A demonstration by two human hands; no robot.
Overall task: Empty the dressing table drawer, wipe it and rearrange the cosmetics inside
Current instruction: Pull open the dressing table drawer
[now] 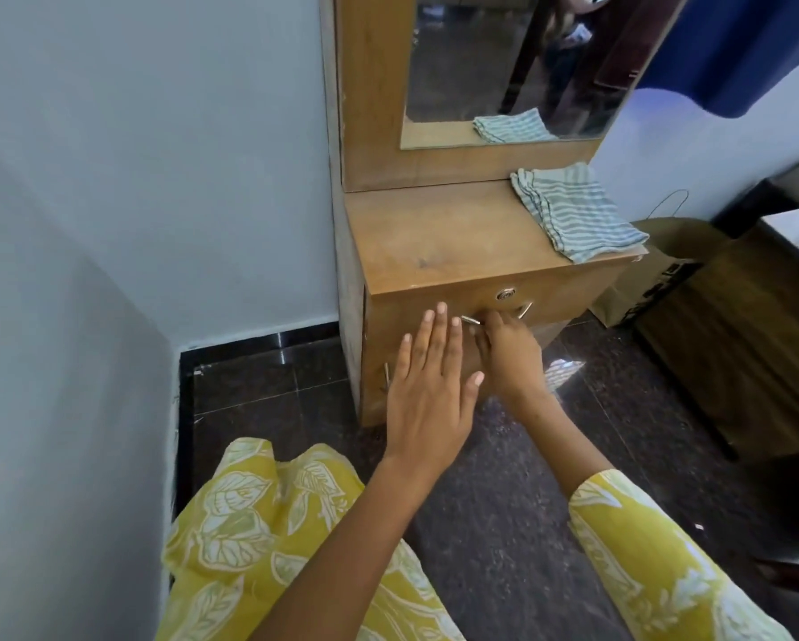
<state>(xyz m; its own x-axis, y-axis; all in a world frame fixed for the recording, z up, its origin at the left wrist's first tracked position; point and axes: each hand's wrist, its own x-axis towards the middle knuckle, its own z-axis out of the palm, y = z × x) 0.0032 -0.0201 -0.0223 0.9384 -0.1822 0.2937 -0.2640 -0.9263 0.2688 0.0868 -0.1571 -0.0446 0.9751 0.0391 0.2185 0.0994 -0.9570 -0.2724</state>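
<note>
The wooden dressing table (444,233) stands against the wall with its top drawer (402,316) closed. My right hand (508,353) grips the drawer's metal bar handle (471,320), fingers curled round it. My left hand (430,386) hovers flat with straight fingers in front of the drawer's left part; I cannot tell if it touches the wood. A folded striped cloth (573,212) lies on the right of the tabletop. The drawer's contents are hidden.
A mirror (504,62) rises behind the tabletop. A round lock (505,295) sits above the handle, and a lower door has a vertical handle (386,377). A paper bag (643,279) and dark wooden furniture (758,340) stand to the right. A wall is close on the left.
</note>
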